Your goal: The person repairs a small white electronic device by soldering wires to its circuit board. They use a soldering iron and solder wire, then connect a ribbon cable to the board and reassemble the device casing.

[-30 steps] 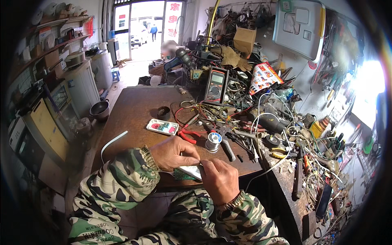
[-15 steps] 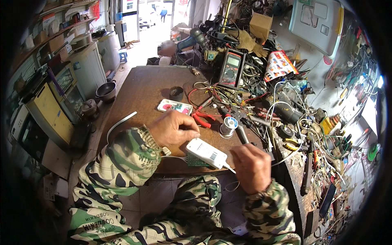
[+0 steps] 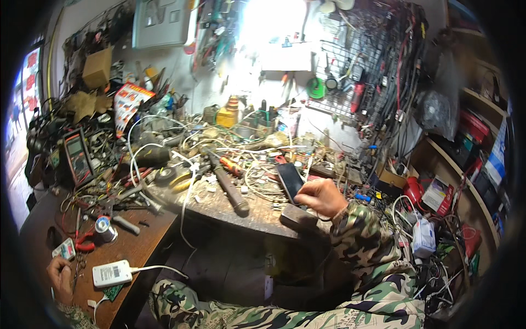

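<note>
My left hand [image 3: 61, 276] is low on the brown table at the left edge, fingers curled, just below a small open white casing [image 3: 64, 249]. What it holds, if anything, cannot be made out. Right of it lies a white plastic box [image 3: 112, 273] with a label and a white cable [image 3: 159, 268], partly over a green circuit board [image 3: 113, 292]. My right hand [image 3: 324, 197] reaches over the cluttered workbench, thumb and fingers pinched together. Directly beneath it are a black phone-like slab [image 3: 290, 181] and a dark brown block [image 3: 298, 217]. Anything between those fingertips is hidden.
Red-handled pliers [image 3: 85, 242] and a solder spool [image 3: 106, 229] lie on the brown table. A multimeter [image 3: 79, 156] leans behind. A hammer-like tool [image 3: 230, 189] and tangled wires cover the bench. A white box [image 3: 423, 238] and shelves [image 3: 466, 181] stand at right.
The view has swung right toward the workbench. My right hand has moved right, from beside the white box to over the bench. My left hand stays on the brown table near the casing.
</note>
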Motion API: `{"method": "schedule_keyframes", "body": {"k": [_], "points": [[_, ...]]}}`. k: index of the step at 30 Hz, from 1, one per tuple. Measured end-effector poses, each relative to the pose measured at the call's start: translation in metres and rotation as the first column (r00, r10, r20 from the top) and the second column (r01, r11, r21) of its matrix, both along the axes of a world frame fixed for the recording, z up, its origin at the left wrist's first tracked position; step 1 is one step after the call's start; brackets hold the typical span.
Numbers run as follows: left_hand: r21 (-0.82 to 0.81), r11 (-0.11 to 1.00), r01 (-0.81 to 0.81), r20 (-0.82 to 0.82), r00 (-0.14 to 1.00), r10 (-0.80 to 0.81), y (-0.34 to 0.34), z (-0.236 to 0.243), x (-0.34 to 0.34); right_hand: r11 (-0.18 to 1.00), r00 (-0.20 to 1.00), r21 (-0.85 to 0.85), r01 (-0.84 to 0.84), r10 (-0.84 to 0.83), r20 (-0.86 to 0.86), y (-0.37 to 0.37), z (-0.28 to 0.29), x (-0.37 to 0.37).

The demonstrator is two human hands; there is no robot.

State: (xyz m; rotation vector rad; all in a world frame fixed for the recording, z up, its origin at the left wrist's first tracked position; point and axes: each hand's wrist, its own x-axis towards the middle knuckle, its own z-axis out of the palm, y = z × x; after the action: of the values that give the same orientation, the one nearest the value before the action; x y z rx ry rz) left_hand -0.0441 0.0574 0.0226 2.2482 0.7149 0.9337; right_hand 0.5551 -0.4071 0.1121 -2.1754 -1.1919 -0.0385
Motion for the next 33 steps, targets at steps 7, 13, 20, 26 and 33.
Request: {"method": "schedule_keyframes", "body": {"k": [7,13,20,26,33], "points": [[-0.084,0.98,-0.178,-0.217,0.963,0.157,-0.038,0.052,0.019,0.734,0.713,0.221,0.642,-0.465,-0.525,-0.093,-0.008,0.161],[0.2,0.954,-0.224,-0.14,0.957,0.254,-0.009,0.016,-0.016,0.404,0.642,0.555,0.727,-0.113,-0.758,-0.129,-0.044,0.351],[0.014,0.979,-0.202,-0.149,0.968,0.202,-0.05,0.037,0.043,0.48,0.682,0.537,0.694,-0.199,-0.704,-0.107,-0.11,0.251],[-0.126,0.952,-0.28,-0.211,0.945,0.25,-0.074,0.041,0.023,0.613,0.729,0.51,0.603,-0.164,-0.665,0.004,-0.136,0.077],[-0.039,0.976,-0.214,-0.275,0.941,0.195,-0.1,0.044,0.019,0.674,0.749,0.502,0.542,-0.115,-0.653,0.04,-0.146,-0.02]]}}
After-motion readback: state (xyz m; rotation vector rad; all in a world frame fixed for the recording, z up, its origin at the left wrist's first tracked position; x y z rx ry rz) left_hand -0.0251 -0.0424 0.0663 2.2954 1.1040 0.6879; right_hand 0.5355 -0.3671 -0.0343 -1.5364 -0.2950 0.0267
